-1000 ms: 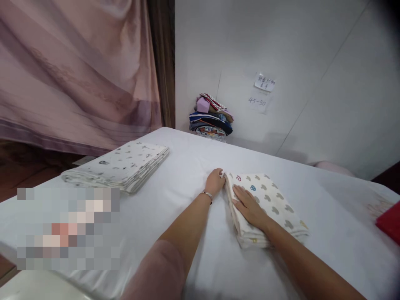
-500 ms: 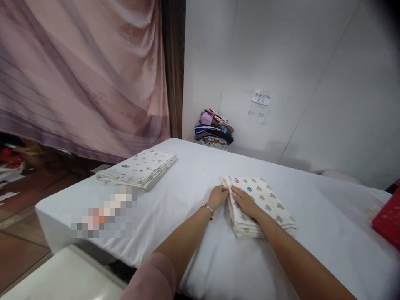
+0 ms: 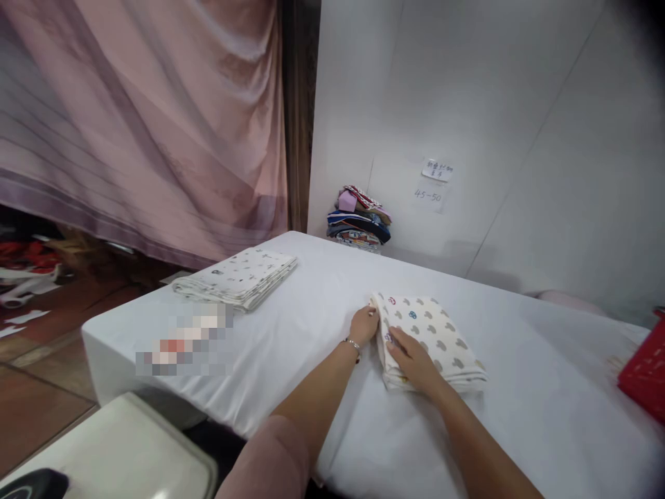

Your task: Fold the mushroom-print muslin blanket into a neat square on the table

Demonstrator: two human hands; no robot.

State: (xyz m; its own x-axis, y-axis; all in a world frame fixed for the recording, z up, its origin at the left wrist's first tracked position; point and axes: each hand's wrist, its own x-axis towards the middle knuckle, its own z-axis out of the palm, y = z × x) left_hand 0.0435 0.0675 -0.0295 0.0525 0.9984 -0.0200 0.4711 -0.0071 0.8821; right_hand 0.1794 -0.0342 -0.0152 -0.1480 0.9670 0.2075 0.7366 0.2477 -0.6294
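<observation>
Where your two arms converge, the mushroom-print cloth (image 3: 436,333), folded into a layered block, lies on the white-covered table (image 3: 312,333), right of the table's middle as you face it. Your left hand (image 3: 365,324), with a bracelet (image 3: 353,344) at its wrist, curls its fingers in at the cloth's far left corner and appears to pinch the edge. Your right hand (image 3: 414,357) rests on the near left part of the block, fingers close together; whether it grips a layer or only presses cannot be told.

Handling (judged by eye): the cloth should be light, soft and limp, neither fragile nor notably slippery, its layers apt to slide apart if only the top one is taken. Hold the stacked layers together at the folded left edge, with a flat palm steadying the top.

Count: two hands; one mushroom-print cloth; one grey-print cloth (image 3: 239,274), also folded, well apart to the left; one pile of clothes (image 3: 358,220) beyond the far edge, its pieces too overlapped to number; two paper notes on the wall (image 3: 467,83), an upper note (image 3: 437,170) and a lower note (image 3: 429,199); one red basket (image 3: 644,371) at the right.
</observation>
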